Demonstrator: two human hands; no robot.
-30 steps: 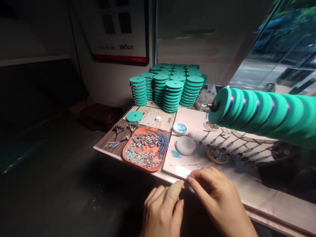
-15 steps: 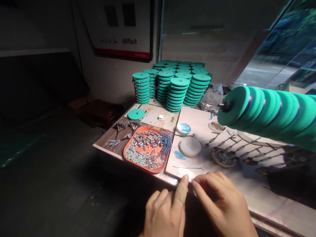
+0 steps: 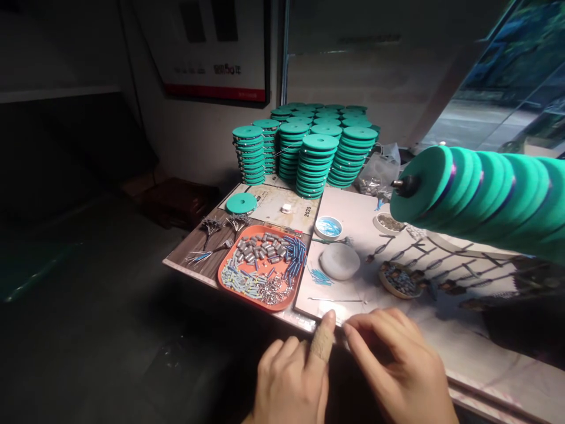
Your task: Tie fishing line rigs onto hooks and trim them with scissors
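My left hand (image 3: 293,374) is at the table's front edge, its fingers curled and its index finger, wrapped in tan tape, pointing forward. Whatever it grips, if anything, is hidden. Close beside it, my right hand (image 3: 404,362) pinches thumb and index finger together; anything between them is too small to make out. Just beyond the fingertips a thin metal hook tool (image 3: 338,301) lies on the white board (image 3: 348,206). A round whitish disc (image 3: 339,261) and light-blue thin pieces (image 3: 321,275) are behind it.
An orange tray (image 3: 225,281) on the left holds sinkers, blue sticks and small metal parts. Green foam spools (image 3: 318,168) stand stacked at the back. More spools (image 3: 472,194) on a rod jut in from the right, above a small bowl (image 3: 399,280) and dark wire rigs.
The view has shifted slightly, so the table and spools sit a little differently in the picture. Both hands keep nearly the same pose, close together.
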